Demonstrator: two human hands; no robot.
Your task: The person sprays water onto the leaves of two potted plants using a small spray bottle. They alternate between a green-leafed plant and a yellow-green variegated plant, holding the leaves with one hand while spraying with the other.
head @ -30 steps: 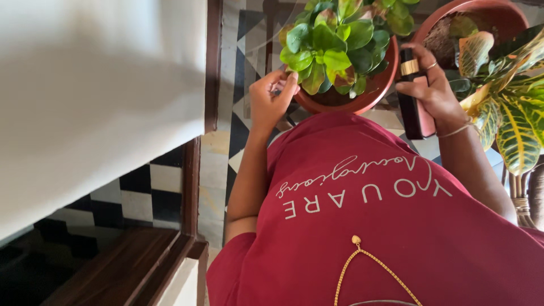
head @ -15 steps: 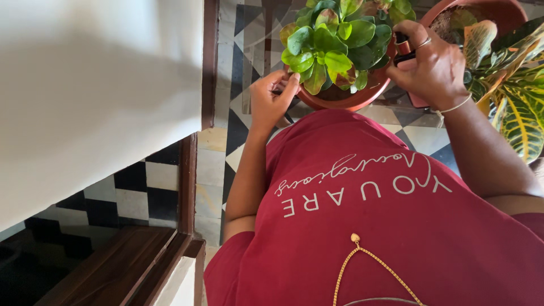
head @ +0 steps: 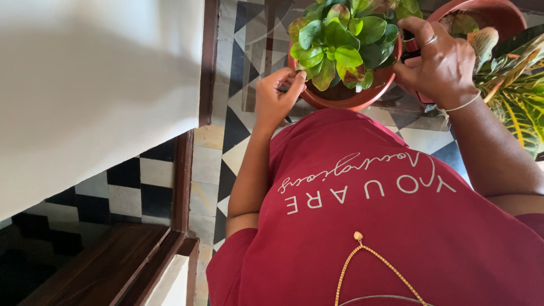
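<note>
Both hands — left hand (head: 276, 99), right hand (head: 439, 65) — clasp the terracotta pot (head: 345, 99).

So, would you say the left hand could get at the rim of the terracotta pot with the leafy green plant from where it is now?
Probably yes: the left hand is already at the terracotta pot, fingertips by its rim, with nothing between them.

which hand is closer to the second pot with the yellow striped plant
Right. The right hand sits between the two pots, against the second pot; the left hand is at the leafy pot's far side.
</note>
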